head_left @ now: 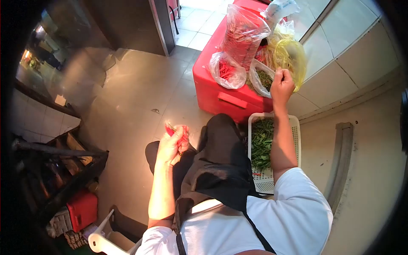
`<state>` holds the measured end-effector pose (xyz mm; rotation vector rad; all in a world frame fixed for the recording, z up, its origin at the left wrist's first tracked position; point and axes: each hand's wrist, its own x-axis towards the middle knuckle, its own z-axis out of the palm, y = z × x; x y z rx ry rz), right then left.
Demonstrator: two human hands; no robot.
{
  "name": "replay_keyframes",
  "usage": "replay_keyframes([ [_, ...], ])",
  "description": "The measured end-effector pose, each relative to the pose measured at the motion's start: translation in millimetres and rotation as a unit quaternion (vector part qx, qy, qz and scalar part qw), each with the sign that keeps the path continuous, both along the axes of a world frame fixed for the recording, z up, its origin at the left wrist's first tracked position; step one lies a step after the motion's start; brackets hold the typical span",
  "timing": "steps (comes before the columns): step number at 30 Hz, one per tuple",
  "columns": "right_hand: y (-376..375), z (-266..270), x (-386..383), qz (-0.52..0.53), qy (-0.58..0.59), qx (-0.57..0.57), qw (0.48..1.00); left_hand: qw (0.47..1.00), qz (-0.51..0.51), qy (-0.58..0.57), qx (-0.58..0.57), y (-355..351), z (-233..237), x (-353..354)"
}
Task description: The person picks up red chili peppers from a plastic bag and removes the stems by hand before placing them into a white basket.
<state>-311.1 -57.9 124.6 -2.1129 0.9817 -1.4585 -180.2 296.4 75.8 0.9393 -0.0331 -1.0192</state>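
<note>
My left hand point(171, 149) is closed around several red chili peppers point(170, 128), held above my knee with their ends poking out of the fist. My right hand point(282, 88) is raised over the red box, fingers pinched together; whatever is in them, if anything, I cannot make out. Just left of it sits an open plastic bag of small green bits point(264, 80). Farther left stands an open clear bag of red chilies point(228, 71). A big clear bag of reddish chilies point(244, 36) rises behind these, and a yellow plastic bag point(293, 57) lies behind my right hand.
The red box point(208, 91) carries the bags. Below my right forearm is a white basket point(296, 127) of leafy greens point(262, 142). A tiled wall point(357, 63) runs along the right. At lower left are a dark rack point(63, 191), a red container point(82, 208) and a pale chair point(106, 238).
</note>
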Motion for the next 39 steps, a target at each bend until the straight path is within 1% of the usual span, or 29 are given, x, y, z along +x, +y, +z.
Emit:
replay_keyframes([
  [1, -25.9, -19.7, -2.4, -0.004, 0.068, -0.031, 0.997, 1.000, 0.000, -0.015, 0.002, 1.5, -5.8, 5.2],
  [3, -52.6, -66.3, -13.2, -0.021, 0.129, -0.044, 0.990, 1.000, -0.003, -0.025, 0.002, -2.4, -3.7, 10.1],
  [4, -50.6, -82.2, -0.2, -0.019, 0.156, -0.051, 0.986, 0.999, 0.006, -0.036, 0.014, -6.3, 1.5, 10.3],
  [5, -18.2, -68.9, 3.5, 0.051, 0.162, 0.065, 0.983, 1.000, -0.003, -0.024, -0.009, -10.1, 2.0, 12.7],
  [6, 16.3, -58.7, 14.6, 0.156, 0.110, 0.145, 0.971, 0.999, -0.017, -0.009, -0.033, -14.1, 1.3, 14.7],
  [7, 58.7, -46.5, 27.2, 0.264, 0.065, 0.269, 0.924, 0.998, -0.041, 0.012, -0.050, -18.2, -2.8, 19.3],
  [8, 89.4, -42.6, 31.2, 0.422, 0.037, 0.333, 0.842, 0.998, -0.038, 0.015, -0.044, -20.6, -2.4, 15.5],
  [9, 117.2, -42.5, 40.3, 0.502, 0.008, 0.384, 0.775, 0.998, -0.041, 0.018, -0.040, -25.8, -0.8, 15.2],
  [10, 139.7, -46.6, 43.7, 0.523, 0.065, 0.309, 0.792, 0.998, -0.049, 0.019, -0.037, -30.9, 0.2, 15.5],
  [11, 160.9, -49.8, 52.6, 0.527, 0.064, 0.349, 0.772, 0.998, -0.052, -0.003, -0.036, -34.4, -3.1, 14.7],
  [12, 172.0, -70.4, 63.1, 0.544, 0.026, 0.278, 0.791, 0.999, -0.045, 0.006, -0.021, -38.4, -5.3, 13.9],
  [14, 174.9, -65.7, 66.4, 0.502, 0.012, 0.325, 0.802, 0.999, -0.022, 0.024, 0.005, -44.9, -9.6, 15.6],
  [16, 160.0, -66.9, 73.3, 0.434, -0.014, 0.332, 0.838, 0.999, -0.009, 0.046, -0.011, -53.3, -14.1, 14.0],
  [17, 144.5, -55.5, 72.6, 0.374, 0.023, 0.268, 0.888, 0.997, -0.004, 0.073, -0.026, -56.1, -12.5, 11.2],
  [18, 118.7, -68.4, 81.0, 0.347, -0.044, 0.256, 0.901, 0.994, 0.002, 0.102, -0.039, -56.1, -12.7, 8.6],
  [19, 97.7, -55.7, 84.1, 0.246, 0.008, 0.177, 0.953, 0.990, -0.009, 0.126, -0.063, -55.3, -15.9, 9.7],
  [20, 70.3, -53.8, 90.2, 0.208, 0.027, 0.118, 0.971, 0.985, -0.006, 0.151, -0.081, -55.9, -21.6, 11.3],
  [22, 8.8, -77.0, 106.3, 0.202, 0.108, 0.044, 0.972, 0.973, 0.005, 0.198, -0.117, -59.4, -31.7, 15.0],
  [24, -3.3, -79.8, 112.6, 0.131, 0.186, -0.164, 0.960, 0.964, 0.028, 0.237, -0.115, -54.4, -27.9, 16.0],
  [25, 12.2, -68.4, 114.9, 0.136, 0.144, -0.142, 0.970, 0.962, 0.040, 0.242, -0.123, -52.8, -25.2, 19.3],
  [26, 29.7, -58.5, 113.4, 0.222, 0.127, -0.036, 0.966, 0.958, 0.052, 0.247, -0.133, -51.4, -23.9, 23.4],
  [27, 60.7, -42.7, 107.0, 0.300, 0.112, 0.073, 0.944, 0.944, 0.065, 0.281, -0.160, -50.5, -30.4, 27.9],
  [28, 89.3, -32.2, 100.0, 0.370, 0.098, 0.181, 0.906, 0.940, 0.078, 0.291, -0.162, -49.9, -32.2, 30.7],
  [30, 138.3, -29.8, 89.6, 0.462, 0.128, 0.224, 0.849, 0.931, 0.097, 0.310, -0.164, -50.9, -36.4, 34.7],
  [32, 172.2, -15.7, 84.1, 0.464, 0.171, 0.156, 0.855, 0.944, 0.085, 0.271, -0.168, -47.9, -45.5, 35.4],
  [33, 178.0, -19.4, 84.4, 0.487, 0.156, 0.138, 0.848, 0.950, 0.076, 0.251, -0.168, -45.7, -45.4, 34.7],
  [35, 183.9, -24.8, 85.7, 0.528, 0.126, 0.096, 0.834, 0.961, 0.092, 0.223, -0.133, -47.7, -43.2, 31.6],
  [38, 183.9, -29.1, 88.8, 0.541, 0.162, 0.031, 0.824, 0.966, 0.101, 0.209, -0.115, -53.2, -24.5, 27.6],
  [39, 182.0, -30.0, 90.1, 0.545, 0.152, 0.020, 0.824, 0.966, 0.103, 0.209, -0.114, -53.9, -21.0, 27.1],
])
